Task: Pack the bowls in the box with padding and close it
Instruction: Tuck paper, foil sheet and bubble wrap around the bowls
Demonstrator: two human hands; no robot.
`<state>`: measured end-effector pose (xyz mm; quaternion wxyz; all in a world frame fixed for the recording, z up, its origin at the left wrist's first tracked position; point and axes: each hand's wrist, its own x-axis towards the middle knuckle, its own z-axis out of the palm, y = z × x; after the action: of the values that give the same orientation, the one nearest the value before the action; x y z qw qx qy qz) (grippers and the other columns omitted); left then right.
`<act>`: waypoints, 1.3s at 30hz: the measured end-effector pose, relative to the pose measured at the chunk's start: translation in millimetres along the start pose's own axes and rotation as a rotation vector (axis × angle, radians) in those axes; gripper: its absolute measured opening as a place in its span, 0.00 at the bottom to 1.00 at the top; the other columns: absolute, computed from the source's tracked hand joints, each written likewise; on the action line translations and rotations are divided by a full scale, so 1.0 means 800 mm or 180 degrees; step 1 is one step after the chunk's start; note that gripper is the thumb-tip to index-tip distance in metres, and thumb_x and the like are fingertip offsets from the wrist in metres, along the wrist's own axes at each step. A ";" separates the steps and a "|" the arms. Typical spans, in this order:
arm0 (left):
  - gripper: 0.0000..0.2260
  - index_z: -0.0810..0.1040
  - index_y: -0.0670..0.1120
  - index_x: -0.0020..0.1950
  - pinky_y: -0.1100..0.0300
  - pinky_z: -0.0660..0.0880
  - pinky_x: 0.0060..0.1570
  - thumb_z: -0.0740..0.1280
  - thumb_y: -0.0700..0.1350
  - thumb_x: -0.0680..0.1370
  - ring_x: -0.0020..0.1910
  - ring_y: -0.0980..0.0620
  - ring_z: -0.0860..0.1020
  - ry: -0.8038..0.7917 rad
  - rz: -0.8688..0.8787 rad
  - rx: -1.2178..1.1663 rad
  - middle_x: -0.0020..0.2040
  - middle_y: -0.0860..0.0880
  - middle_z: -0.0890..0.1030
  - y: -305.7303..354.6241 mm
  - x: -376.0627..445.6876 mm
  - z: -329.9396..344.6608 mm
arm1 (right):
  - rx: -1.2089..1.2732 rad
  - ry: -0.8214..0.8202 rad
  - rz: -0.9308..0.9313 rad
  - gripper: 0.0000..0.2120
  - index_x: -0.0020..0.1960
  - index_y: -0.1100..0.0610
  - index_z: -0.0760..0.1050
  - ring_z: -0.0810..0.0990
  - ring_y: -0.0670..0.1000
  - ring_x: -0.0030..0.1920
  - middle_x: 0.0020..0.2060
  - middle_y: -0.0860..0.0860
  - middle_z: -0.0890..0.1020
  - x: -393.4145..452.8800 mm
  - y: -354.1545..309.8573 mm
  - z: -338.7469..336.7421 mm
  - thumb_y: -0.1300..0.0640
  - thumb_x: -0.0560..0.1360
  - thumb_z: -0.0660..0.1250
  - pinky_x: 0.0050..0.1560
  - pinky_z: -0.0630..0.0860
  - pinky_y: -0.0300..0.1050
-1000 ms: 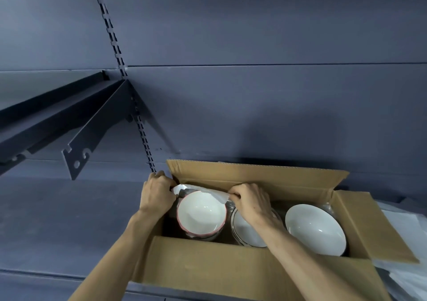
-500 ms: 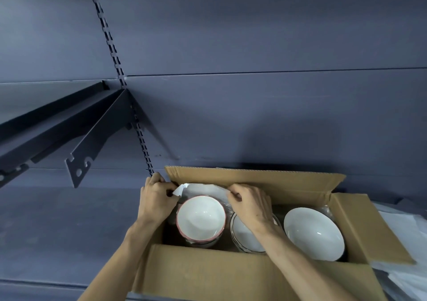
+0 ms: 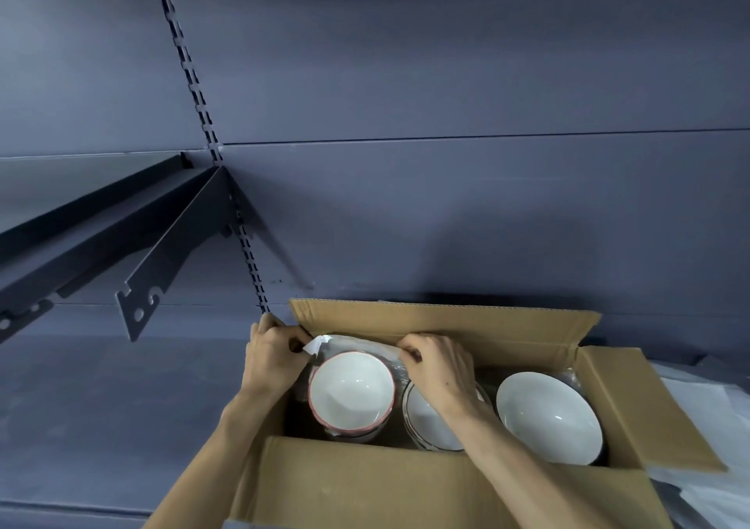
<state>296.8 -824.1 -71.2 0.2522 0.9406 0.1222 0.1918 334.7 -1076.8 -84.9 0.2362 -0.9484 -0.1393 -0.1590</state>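
Note:
An open cardboard box (image 3: 406,484) stands on a dark shelf, its flaps standing out. Inside sit three white bowls: a pink-rimmed bowl (image 3: 351,392) at the left, a dark-rimmed bowl (image 3: 430,427) in the middle, partly hidden by my right forearm, and a large white bowl (image 3: 548,417) at the right. A sheet of white padding (image 3: 357,344) runs behind the pink-rimmed bowl. My left hand (image 3: 274,356) pinches its left corner at the box's left edge. My right hand (image 3: 436,360) pinches its right end, above the middle bowl.
The dark shelf surface (image 3: 121,407) stretches to the left of the box. A metal shelf bracket (image 3: 162,261) juts out at the upper left. More white padding sheets (image 3: 706,415) lie to the right of the box. The back wall stands right behind the box.
Both hands have lifted the padding sheet a little higher behind the pink-rimmed bowl. The view has tilted upward, so the box sits lower in the frame.

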 end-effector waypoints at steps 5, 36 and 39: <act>0.10 0.86 0.51 0.42 0.46 0.75 0.57 0.75 0.36 0.69 0.59 0.44 0.69 0.0096 -0.0140 -0.0332 0.53 0.48 0.76 0.019 -0.009 -0.027 | 0.0163 -0.0187 -0.0086 0.07 0.54 0.49 0.83 0.85 0.50 0.52 0.51 0.44 0.87 -0.008 0.004 -0.020 0.55 0.79 0.68 0.49 0.81 0.43; 0.16 0.78 0.51 0.64 0.52 0.74 0.62 0.66 0.41 0.77 0.59 0.44 0.80 -0.1816 0.2134 0.0852 0.61 0.47 0.81 0.532 -0.052 0.271 | 0.0202 0.0724 0.2479 0.13 0.59 0.49 0.82 0.85 0.52 0.52 0.48 0.47 0.88 -0.211 0.416 -0.287 0.60 0.78 0.68 0.50 0.80 0.46; 0.15 0.77 0.52 0.63 0.53 0.70 0.64 0.68 0.44 0.77 0.63 0.44 0.78 -0.1939 0.1925 0.1238 0.64 0.47 0.79 0.538 -0.044 0.287 | 0.0372 0.0798 0.2385 0.12 0.59 0.49 0.82 0.86 0.51 0.50 0.46 0.47 0.87 -0.198 0.423 -0.280 0.60 0.78 0.68 0.50 0.81 0.49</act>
<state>419.6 -1296.7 -40.6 0.0285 0.9772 -0.2032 -0.0545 252.2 -1505.1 -92.0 0.3466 -0.8918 0.2373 -0.1683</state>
